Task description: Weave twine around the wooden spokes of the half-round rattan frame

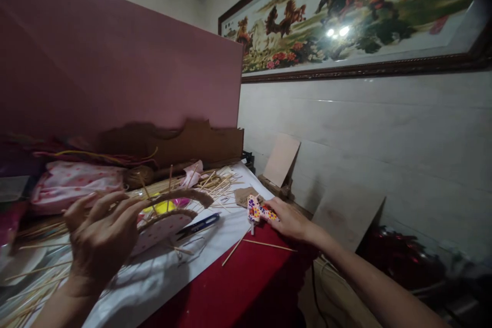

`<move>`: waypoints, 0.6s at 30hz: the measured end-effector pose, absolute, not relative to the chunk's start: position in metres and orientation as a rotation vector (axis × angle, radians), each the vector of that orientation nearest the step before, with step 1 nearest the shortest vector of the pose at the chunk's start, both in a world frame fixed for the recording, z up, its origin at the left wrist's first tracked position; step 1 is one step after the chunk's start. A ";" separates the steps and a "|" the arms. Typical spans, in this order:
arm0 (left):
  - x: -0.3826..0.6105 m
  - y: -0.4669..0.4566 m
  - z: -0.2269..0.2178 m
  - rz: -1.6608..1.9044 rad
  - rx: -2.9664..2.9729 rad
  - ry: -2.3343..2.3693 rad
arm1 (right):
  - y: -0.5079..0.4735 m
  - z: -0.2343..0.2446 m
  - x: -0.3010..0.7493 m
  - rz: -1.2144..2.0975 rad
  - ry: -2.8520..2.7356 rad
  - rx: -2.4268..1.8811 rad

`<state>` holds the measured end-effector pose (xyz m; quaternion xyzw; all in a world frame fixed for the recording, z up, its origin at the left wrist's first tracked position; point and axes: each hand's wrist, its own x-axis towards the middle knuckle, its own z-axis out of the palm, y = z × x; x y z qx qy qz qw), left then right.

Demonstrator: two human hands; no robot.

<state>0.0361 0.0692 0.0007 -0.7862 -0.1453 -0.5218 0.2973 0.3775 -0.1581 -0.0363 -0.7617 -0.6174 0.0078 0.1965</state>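
My left hand (105,233) is wrapped around the near end of a craft piece made of curved twine-edged strips (198,196), with thin wooden sticks standing between them and white dotted fabric (163,230) below. Its fingertips are partly hidden behind the work. My right hand (290,220) grips the handle of a flower-patterned hot glue gun (253,209). The gun's nozzle points down at the edge of the red cloth. Between the hands, blue thread snips (198,225) lie on the white table covering, close to the craft piece.
Two loose sticks (270,245) lie near the red cloth (230,287). A cardboard scrap (243,197) rests behind the glue gun. Many sticks (217,184), a ball of twine (138,177) and a pink dotted fabric bundle (77,184) fill the back. Boards (282,159) lean by the wall.
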 end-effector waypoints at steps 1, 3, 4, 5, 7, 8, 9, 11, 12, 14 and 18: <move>0.036 0.069 0.000 -1.385 -2.090 -0.385 | -0.155 -0.038 0.374 0.027 -1.735 -2.166; 0.036 0.068 0.000 -1.380 -2.104 -0.387 | -0.149 -0.041 0.370 0.042 -1.709 -2.217; 0.036 0.067 0.001 -1.378 -2.113 -0.393 | -0.146 -0.042 0.369 0.040 -1.686 -2.223; 0.036 0.067 0.001 -1.376 -2.119 -0.398 | -0.145 -0.044 0.369 0.031 -1.666 -2.220; 0.036 0.065 0.003 -1.383 -2.108 -0.406 | -0.145 -0.047 0.368 0.013 -1.631 -2.185; 0.037 0.064 0.004 -1.384 -2.094 -0.409 | -0.145 -0.048 0.369 0.019 -1.601 -2.155; 0.037 0.064 0.004 -1.378 -2.084 -0.408 | -0.146 -0.048 0.369 0.037 -1.561 -2.122; 0.037 0.063 0.005 -1.371 -2.070 -0.408 | -0.146 -0.047 0.372 0.100 -1.471 -2.069; 0.037 0.063 0.005 -1.367 -2.069 -0.409 | -0.146 -0.045 0.375 0.137 -1.430 -2.056; 0.037 0.062 0.005 -1.357 -2.075 -0.411 | -0.144 -0.040 0.382 0.203 -1.374 -2.057; 0.037 0.061 0.004 -1.352 -2.080 -0.410 | -0.147 -0.024 0.389 0.376 -1.323 -2.005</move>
